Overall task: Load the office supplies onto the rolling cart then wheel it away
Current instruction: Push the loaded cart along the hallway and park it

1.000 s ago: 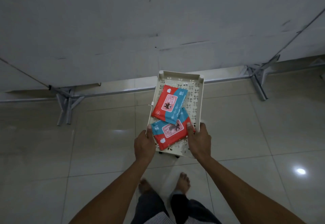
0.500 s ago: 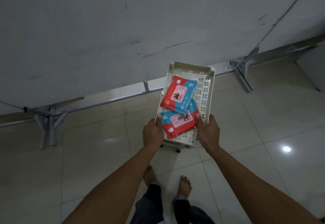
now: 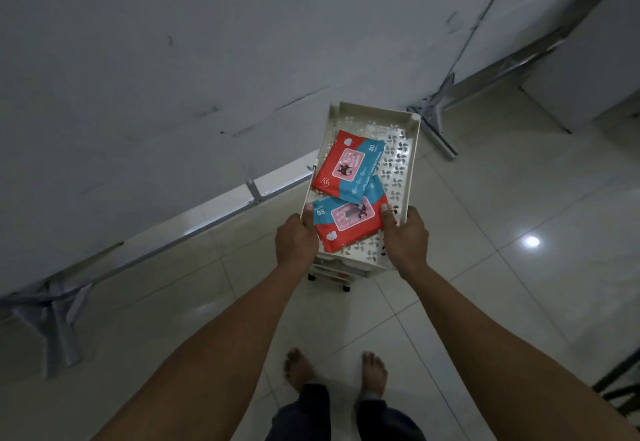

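Two wipe packs [image 3: 348, 163] [image 3: 346, 227], one rolling cart [image 3: 374, 113], two hands [image 3: 296, 239] [image 3: 406, 238]

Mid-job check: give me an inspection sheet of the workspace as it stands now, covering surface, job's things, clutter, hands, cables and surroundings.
Surface: glossy tiled floor, with a lamp glare on the right.
Job's things: cart on castors; far pack and near pack lie overlapping in its top tray.
Clutter: nothing seen.
Grippers: left hand grips the tray's left rim; right hand grips the right rim.
Cables: nothing seen.
Surroundings: grey partition on metal stands, close ahead of the cart; bare feet behind it.
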